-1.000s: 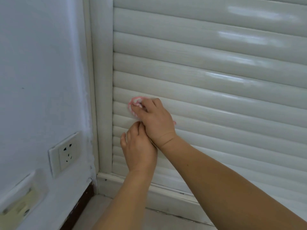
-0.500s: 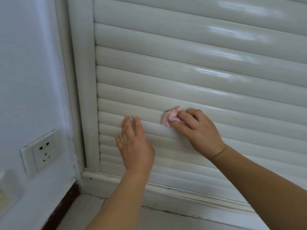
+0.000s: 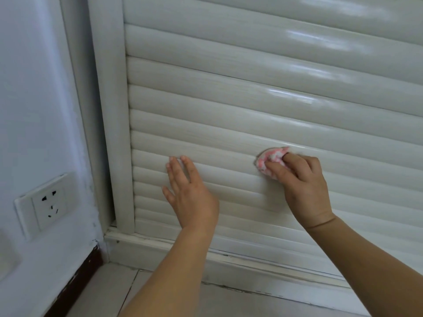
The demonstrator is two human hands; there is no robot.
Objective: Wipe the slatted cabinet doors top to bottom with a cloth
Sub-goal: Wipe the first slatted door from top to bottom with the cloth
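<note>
A: Starting at the left, we have the wall with a socket (image 3: 47, 203) low down, then the cabinet's upright frame (image 3: 109, 110), then the slatted door (image 3: 229, 99) filling the rest of the view.

B: And our left hand (image 3: 191, 195) comes next. Its grip is released: fingers straight, tips laid on a slat in the lower part of the door, holding nothing. It looks to us like a brace.

A: Further right is the cloth (image 3: 271, 162), pink and white, bunched into a small wad against a slat, at about the same height as the left fingertips. Our right hand (image 3: 304, 186) has its grip clenched on it, fingers curled over the wad and pressing it to the door.

B: How will it handle, do we think?

A: Soft and light, we'd judge, so it will mould to the rounded slats and into the grooves between them. The slats look glossy and stiff, likely slick, so the wad should slide easily. We'd keep hold over its middle, so no loose edge drags or slips out.

B: A few slats below are left, by the look of it.
</note>
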